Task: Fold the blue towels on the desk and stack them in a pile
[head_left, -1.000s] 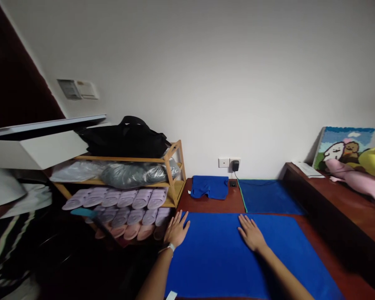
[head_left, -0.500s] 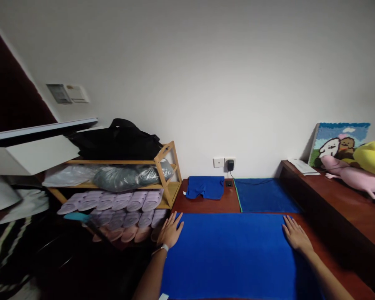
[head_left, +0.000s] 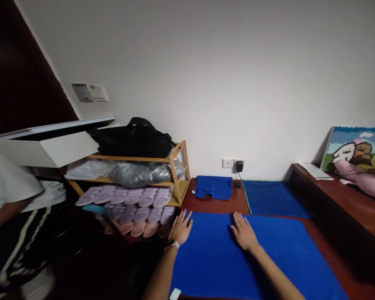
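A large blue cloth point(head_left: 212, 258) lies spread flat on a reddish-brown table point(head_left: 187, 204). My left hand point(head_left: 180, 228) rests on its far left corner, fingers spread, a watch on the wrist. Near the middle of the cloth's far edge lies my right hand point(head_left: 244, 233), palm down with fingers apart. Neither hand holds anything. Beyond the cloth are a smaller crumpled blue cloth point(head_left: 214, 187) and a darker blue one with a green edge point(head_left: 271, 198).
A wooden rack point(head_left: 178, 179) at the left holds slippers point(head_left: 133, 196) and a black bag point(head_left: 136, 139). A person point(head_left: 9, 200) is at the far left. On a raised ledge at the right sit a pink plush point(head_left: 365, 181) and a picture point(head_left: 356, 148).
My right hand has moved left, from the cloth's far right corner to near the middle of its far edge. The left hand stays at its corner. The view has turned slightly left.
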`<action>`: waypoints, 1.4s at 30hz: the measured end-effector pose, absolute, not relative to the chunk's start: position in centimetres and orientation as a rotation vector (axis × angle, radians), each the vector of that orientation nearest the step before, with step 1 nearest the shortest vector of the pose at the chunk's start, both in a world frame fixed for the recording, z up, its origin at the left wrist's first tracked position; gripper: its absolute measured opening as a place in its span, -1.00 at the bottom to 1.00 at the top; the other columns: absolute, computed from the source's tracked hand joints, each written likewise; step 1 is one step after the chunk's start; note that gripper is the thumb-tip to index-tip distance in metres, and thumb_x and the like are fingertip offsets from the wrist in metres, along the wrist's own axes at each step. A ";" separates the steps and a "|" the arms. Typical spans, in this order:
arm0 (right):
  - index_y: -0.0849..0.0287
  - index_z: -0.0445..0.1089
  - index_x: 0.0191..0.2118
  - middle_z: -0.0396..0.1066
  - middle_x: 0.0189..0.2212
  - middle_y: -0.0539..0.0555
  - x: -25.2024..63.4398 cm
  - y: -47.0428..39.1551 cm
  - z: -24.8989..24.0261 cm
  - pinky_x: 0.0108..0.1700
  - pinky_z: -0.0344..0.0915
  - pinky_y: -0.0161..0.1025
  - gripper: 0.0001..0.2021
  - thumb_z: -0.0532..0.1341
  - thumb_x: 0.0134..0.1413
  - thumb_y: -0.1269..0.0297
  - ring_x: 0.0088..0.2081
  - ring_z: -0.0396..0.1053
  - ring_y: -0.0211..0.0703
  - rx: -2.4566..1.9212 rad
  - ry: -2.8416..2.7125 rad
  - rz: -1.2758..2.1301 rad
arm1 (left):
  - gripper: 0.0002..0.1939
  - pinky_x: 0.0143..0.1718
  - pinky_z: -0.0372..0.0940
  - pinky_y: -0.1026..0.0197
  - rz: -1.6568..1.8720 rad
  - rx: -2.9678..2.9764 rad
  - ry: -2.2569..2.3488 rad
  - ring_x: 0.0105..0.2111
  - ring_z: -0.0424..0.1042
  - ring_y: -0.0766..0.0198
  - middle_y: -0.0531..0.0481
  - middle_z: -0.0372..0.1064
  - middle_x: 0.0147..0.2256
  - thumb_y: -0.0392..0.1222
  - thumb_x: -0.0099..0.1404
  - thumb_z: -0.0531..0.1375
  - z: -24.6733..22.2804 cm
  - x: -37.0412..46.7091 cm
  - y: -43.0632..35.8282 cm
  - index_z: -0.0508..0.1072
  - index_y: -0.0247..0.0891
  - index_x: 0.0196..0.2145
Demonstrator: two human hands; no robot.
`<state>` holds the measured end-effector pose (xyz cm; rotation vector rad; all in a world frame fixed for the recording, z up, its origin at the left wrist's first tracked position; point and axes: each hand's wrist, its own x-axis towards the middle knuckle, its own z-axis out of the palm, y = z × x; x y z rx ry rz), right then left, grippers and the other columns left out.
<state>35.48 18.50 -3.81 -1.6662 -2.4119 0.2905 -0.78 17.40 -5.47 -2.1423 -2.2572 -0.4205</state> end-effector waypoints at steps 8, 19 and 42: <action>0.23 0.00 0.49 -0.02 0.46 0.13 42.9 18.9 -8.2 0.50 -0.20 0.08 -0.28 -0.17 0.39 -0.07 0.49 -0.13 0.01 -1.829 -2.314 0.237 | -0.45 0.43 0.03 -0.10 -0.426 -2.152 -2.253 0.43 0.07 0.10 -0.12 0.06 0.45 0.03 0.52 -0.05 -5.3 -0.8 17.3 0.22 -0.04 0.39; 0.36 -0.17 0.52 -0.24 0.52 0.13 65.7 19.9 -11.4 0.49 -0.19 -0.02 -0.17 -0.32 0.29 -0.08 0.51 -0.26 -0.02 -2.437 -1.889 0.188 | -0.44 0.45 -0.04 -0.09 -0.447 -2.166 -2.291 0.45 0.02 0.11 -0.08 0.02 0.46 0.03 0.53 -0.09 -5.7 -0.9 17.8 0.20 -0.03 0.40; 0.22 -0.09 0.51 -0.23 0.49 0.12 28.6 5.4 -3.0 0.50 -0.20 0.16 -0.25 -0.20 0.42 -0.16 0.50 -0.23 0.10 -1.527 -2.341 0.492 | -0.40 0.44 0.00 -0.22 -0.354 -2.307 -2.096 0.46 0.00 0.01 0.01 0.00 0.46 0.21 0.51 -0.06 -5.2 3.0 2.1 0.11 0.11 0.42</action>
